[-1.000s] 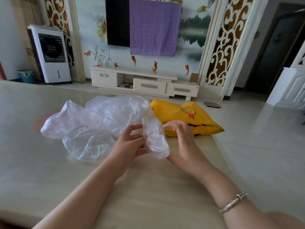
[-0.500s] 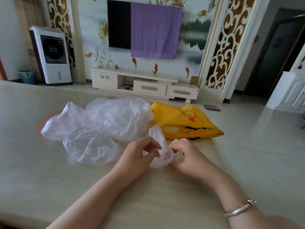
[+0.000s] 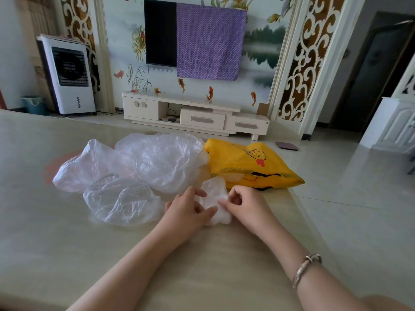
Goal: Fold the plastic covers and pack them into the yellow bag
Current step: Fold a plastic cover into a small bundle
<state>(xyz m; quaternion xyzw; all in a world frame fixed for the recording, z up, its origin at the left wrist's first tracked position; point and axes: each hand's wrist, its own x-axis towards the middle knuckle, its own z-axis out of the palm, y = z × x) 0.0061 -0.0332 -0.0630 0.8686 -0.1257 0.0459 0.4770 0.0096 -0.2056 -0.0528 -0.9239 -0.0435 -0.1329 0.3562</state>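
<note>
1. At the bottom of the frame two bare forearms reached up over the pale table; a silver bracelet sat on the wrist at lower right.
2. Near the centre, the left hand lay on the left side of a small folded plastic cover, its fingers curled and pinching the plastic.
3. The right hand met the same cover from the right, fingers bent inward and pinching its edge.
4. The folded cover rested on the table between the two hands, bunched into a narrow white wad.
5. To the left of the hands lay a heap of loose plastic covers, clear and crumpled, spreading across the middle left of the frame.
6. Just above the right hand, the yellow bag lay flat near the table's right edge, touching the heap at its left end; something white showed at its opening.
7. Beyond the table, in the upper centre, a white TV cabinet stood under a television half draped with a purple cloth.
8. A white air cooler stood at upper left.
</note>
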